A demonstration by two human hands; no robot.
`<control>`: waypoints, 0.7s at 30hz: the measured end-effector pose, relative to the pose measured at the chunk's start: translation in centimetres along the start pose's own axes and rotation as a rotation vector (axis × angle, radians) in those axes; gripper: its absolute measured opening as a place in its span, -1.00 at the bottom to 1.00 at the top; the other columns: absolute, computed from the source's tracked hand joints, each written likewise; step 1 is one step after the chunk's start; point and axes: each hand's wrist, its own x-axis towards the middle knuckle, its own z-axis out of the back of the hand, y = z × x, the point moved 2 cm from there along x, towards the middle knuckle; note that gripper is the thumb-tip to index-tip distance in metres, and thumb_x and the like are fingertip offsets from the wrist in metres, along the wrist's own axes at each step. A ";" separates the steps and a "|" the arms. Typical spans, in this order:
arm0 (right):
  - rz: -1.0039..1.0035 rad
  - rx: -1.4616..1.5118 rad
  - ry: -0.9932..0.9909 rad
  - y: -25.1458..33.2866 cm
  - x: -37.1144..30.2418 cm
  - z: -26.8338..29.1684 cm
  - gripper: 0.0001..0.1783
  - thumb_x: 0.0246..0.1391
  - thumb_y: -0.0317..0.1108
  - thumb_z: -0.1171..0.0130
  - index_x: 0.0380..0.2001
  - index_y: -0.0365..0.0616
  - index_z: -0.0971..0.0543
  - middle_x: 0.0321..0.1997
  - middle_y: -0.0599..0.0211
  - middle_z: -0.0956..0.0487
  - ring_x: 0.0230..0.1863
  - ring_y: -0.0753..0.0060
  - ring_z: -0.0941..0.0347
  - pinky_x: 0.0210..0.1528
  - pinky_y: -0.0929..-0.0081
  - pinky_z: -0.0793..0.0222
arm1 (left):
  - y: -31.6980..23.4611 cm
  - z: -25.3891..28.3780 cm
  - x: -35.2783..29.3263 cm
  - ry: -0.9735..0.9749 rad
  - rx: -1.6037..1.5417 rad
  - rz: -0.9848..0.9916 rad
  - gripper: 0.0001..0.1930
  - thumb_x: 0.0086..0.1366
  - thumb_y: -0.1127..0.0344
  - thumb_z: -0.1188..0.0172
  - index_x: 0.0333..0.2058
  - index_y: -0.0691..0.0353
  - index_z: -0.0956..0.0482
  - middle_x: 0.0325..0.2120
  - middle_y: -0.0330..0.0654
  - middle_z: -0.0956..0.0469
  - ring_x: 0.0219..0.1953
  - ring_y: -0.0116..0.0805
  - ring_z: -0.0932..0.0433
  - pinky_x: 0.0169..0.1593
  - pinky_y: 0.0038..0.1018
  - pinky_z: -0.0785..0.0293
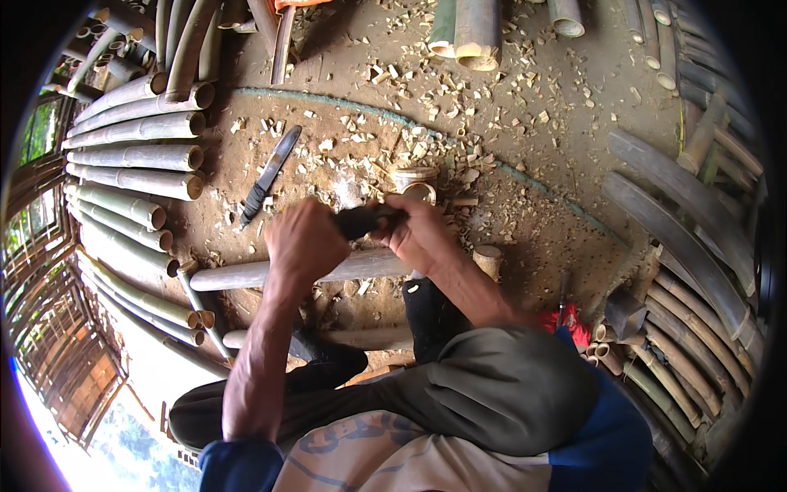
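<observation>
My left hand (pixel 307 242) is closed in a fist round one end of a dark, bar-like object (pixel 359 221). My right hand (pixel 422 234) grips the opposite end, its fingers and thumb curled in. Its exact kind is partly hidden by both hands. Just beyond my right hand, a short pale bamboo section (pixel 420 192) shows its open end. Ahead and to the left lies a knife (pixel 273 174) with a dark wrapped handle, flat on the ground. Below my hands, a long bamboo pole (pixel 238 276) runs crosswise in front of my legs.
Pale bamboo chips (pixel 393 123) litter the ground. Bamboo poles (pixel 139 156) are stacked at left, with more poles (pixel 689 344) and split lengths (pixel 680 221) at right. A greenish strip (pixel 352 105) curves across the ground. A bamboo stub (pixel 487 261) stands by my right forearm.
</observation>
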 end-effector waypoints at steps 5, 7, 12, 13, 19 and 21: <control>0.051 0.337 0.065 0.4 0.1 2.8 -0.76 0.34 -0.25 -0.02 -0.14 -0.15 -0.59 -0.30 0.30 -0.67 -0.37 0.39 -0.53 -0.19 0.34 -0.50 | -8.8 1.7 -0.7 -0.218 0.504 -0.401 -0.93 0.12 0.38 -0.32 -0.53 0.11 -0.66 -0.55 -0.12 -0.65 -0.41 -0.22 -0.70 -0.33 -0.31 -0.59; 0.011 0.263 0.192 -0.2 0.2 4.6 -0.74 0.32 -0.21 -0.07 -0.12 -0.15 -0.58 -0.24 0.29 -0.65 -0.31 0.40 -0.52 -0.14 0.28 -0.50 | -8.3 1.0 -0.5 -0.147 0.515 -0.378 -0.95 0.18 0.34 -0.33 -0.43 0.13 -0.65 -0.50 -0.15 -0.66 -0.43 -0.25 -0.69 -0.37 -0.31 -0.57; 0.017 -0.424 -0.066 -3.1 -5.6 2.2 -0.68 0.39 -0.15 -0.02 0.01 -0.14 -0.45 -0.10 0.20 -0.57 -0.09 0.36 -0.51 0.01 0.34 -0.49 | 0.7 -10.1 -4.8 -0.065 -0.024 -0.457 -0.69 0.19 0.06 -0.35 -0.35 0.22 -0.70 -0.54 -0.09 -0.65 -0.47 -0.13 -0.69 -0.38 -0.17 -0.63; -0.043 -0.432 -0.159 -3.0 -7.4 2.6 -0.72 0.43 -0.18 0.05 0.01 -0.13 -0.43 -0.18 0.24 -0.60 -0.14 0.34 -0.54 -0.01 0.40 -0.49 | -1.4 -8.6 -6.3 0.295 0.110 -0.524 -0.72 0.19 0.10 -0.31 -0.40 0.23 -0.70 -0.48 0.00 -0.68 -0.40 -0.05 -0.72 -0.35 -0.17 -0.65; 0.047 -1.243 0.011 8.2 -9.0 6.5 -0.64 0.37 -0.18 -0.01 0.09 -0.17 -0.42 -0.09 0.18 -0.59 0.00 0.37 -0.53 0.09 0.35 -0.50 | -11.5 -5.4 -6.9 -0.238 0.011 -1.289 -0.46 0.05 0.36 -0.35 0.06 0.21 -0.50 0.00 -0.01 -0.56 0.03 -0.15 -0.59 -0.05 -0.24 -0.56; 0.063 -1.394 -0.085 9.4 -8.4 7.1 -0.63 0.37 -0.18 -0.01 0.10 -0.17 -0.42 -0.08 0.18 -0.59 0.00 0.34 -0.53 0.10 0.34 -0.50 | -13.3 -8.7 -3.0 -0.366 0.111 -1.248 -0.34 0.04 0.33 -0.37 0.17 0.10 -0.40 0.01 -0.04 -0.48 0.24 -0.26 -0.37 0.04 -0.25 -0.49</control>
